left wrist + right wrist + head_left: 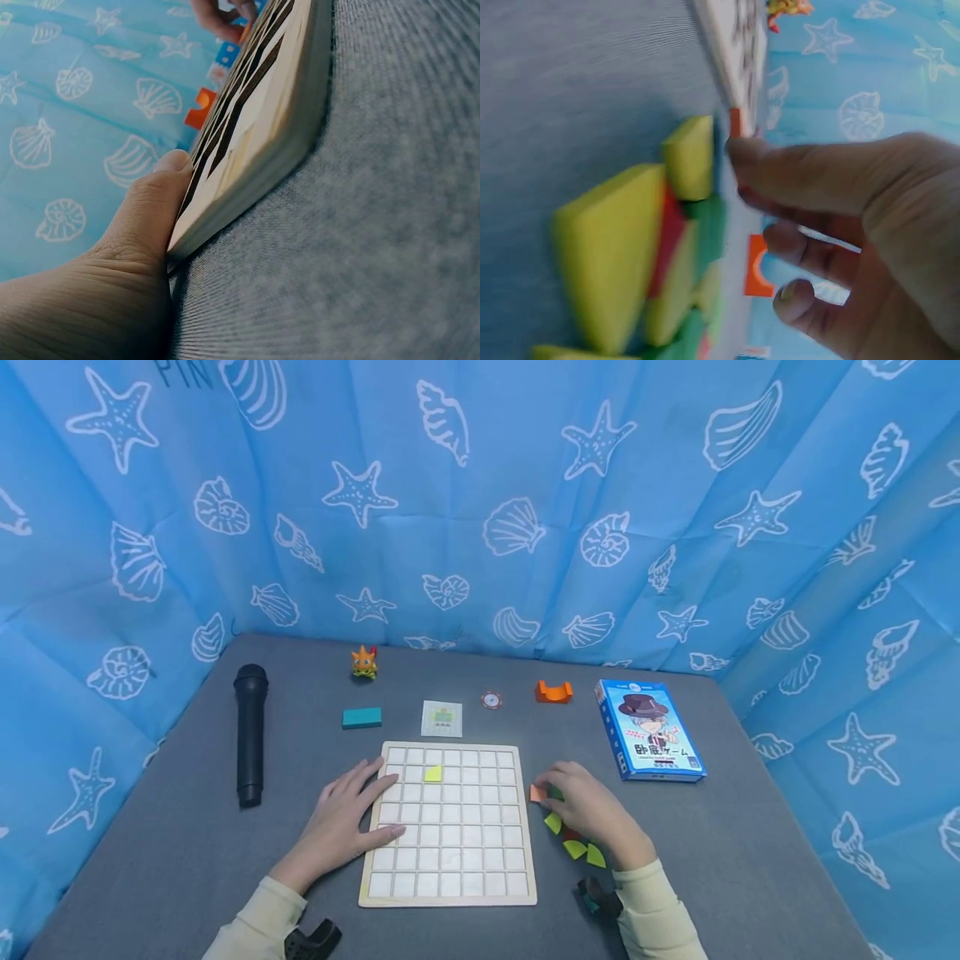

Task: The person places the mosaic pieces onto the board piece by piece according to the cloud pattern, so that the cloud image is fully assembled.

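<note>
Apparently, the step in hand is taking up an orange piece (536, 792), just beside the right edge of the board (450, 836); one yellow piece (432, 773) lies on the board. The next move, I think, calls for a steady pinch and gentle lift. The right hand (583, 800), fingers bent, pinches the orange piece against its thumb; the left hand (343, 814) rests spread fingers on the board's left side, gripping nothing.

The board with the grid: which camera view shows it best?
The head view: it shows the board from above, with the left hand covering a little of it. The left wrist view shows its edge close, at a steep slant; the right wrist view, only a blurred part.
</note>
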A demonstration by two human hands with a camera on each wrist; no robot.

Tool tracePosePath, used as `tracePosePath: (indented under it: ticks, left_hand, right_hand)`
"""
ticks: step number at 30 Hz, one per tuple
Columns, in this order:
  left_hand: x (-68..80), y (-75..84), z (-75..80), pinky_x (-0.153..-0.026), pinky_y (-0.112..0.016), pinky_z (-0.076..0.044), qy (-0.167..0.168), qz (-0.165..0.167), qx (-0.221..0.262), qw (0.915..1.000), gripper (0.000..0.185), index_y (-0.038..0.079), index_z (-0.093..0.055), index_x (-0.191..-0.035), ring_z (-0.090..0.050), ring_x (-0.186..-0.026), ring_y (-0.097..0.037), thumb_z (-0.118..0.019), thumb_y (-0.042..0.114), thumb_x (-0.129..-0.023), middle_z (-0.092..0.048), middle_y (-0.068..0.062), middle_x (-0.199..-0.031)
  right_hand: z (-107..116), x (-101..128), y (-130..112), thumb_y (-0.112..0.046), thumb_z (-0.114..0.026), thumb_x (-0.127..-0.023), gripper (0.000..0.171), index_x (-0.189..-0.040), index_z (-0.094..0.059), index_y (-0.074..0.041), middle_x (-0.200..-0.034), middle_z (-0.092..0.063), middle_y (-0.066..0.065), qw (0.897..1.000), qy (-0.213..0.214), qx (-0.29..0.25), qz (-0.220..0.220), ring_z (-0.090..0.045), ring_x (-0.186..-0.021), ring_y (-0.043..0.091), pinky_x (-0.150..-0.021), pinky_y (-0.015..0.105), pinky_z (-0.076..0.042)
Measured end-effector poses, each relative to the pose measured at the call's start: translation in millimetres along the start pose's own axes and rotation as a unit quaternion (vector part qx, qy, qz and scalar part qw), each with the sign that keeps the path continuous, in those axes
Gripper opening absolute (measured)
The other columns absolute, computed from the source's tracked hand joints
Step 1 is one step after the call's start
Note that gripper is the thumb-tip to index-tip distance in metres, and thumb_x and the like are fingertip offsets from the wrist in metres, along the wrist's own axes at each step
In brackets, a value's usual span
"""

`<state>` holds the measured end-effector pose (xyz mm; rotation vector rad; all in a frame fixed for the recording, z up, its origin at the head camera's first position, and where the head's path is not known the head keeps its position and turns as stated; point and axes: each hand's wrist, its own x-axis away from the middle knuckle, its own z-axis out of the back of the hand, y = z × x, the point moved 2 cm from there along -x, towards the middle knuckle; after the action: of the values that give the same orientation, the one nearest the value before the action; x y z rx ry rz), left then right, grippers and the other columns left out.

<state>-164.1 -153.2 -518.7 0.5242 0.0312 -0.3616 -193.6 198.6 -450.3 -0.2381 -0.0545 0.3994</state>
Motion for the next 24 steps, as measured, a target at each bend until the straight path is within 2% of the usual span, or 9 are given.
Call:
tracePosePath:
  ticks: [4,8,16,24]
  left_hand:
    - [1.4,-1.3,0.3,-0.105,-0.060,-0.024,0.005,-0.003,-0.004,1.0000,0.078,0.031,-0.040,-0.146,-0.020,-0.145,-0.028,-0.052,0.073,-0.082,-0.024,0.000,-0.158]
    - [0.6,0.0,0.6,-0.105,-0.060,-0.024,0.004,-0.008,-0.004,1.0000,0.076,0.030,-0.040,-0.146,-0.020,-0.145,-0.029,-0.052,0.071,-0.083,-0.024,-0.001,-0.158]
    - [0.1,-0.4,0.3,-0.105,-0.060,-0.024,0.006,-0.004,0.003,1.0000,0.074,0.030,-0.044,-0.143,-0.021,-0.145,-0.028,-0.052,0.072,-0.083,-0.025,0.000,-0.157]
    - [-0.8,-2.2,-1.4,-0.107,-0.058,-0.023,0.008,0.014,0.006,0.9999,0.077,0.024,-0.047,-0.137,-0.022,-0.145,-0.026,-0.052,0.075,-0.080,-0.027,0.001,-0.157]
  right_hand:
    - [9.6,-4.0,-7.0,-0.014,-0.077,-0.081,0.020,-0.100,-0.073,-0.012,-0.092,-0.062,-0.004,0.999,0.024,0.012,0.018,-0.052,-0.086,0.012,-0.078,0.031,-0.053]
    - [14.4,-8.4,-15.4,-0.015,-0.077,-0.082,0.020,-0.101,-0.072,-0.011,-0.093,-0.062,-0.004,0.999,0.034,-0.003,0.037,-0.053,-0.087,0.013,-0.079,0.032,-0.053]
    - [8.3,-23.3,-38.3,-0.014,-0.074,-0.084,0.018,-0.102,-0.071,-0.013,-0.097,-0.064,-0.003,0.995,0.026,-0.037,0.085,-0.053,-0.090,0.013,-0.081,0.033,-0.053]
    - [-3.9,-44.4,-62.9,-0.017,-0.072,-0.086,0.017,-0.103,-0.071,-0.015,-0.101,-0.064,-0.005,0.992,0.011,-0.058,0.108,-0.053,-0.095,0.013,-0.083,0.033,-0.052]
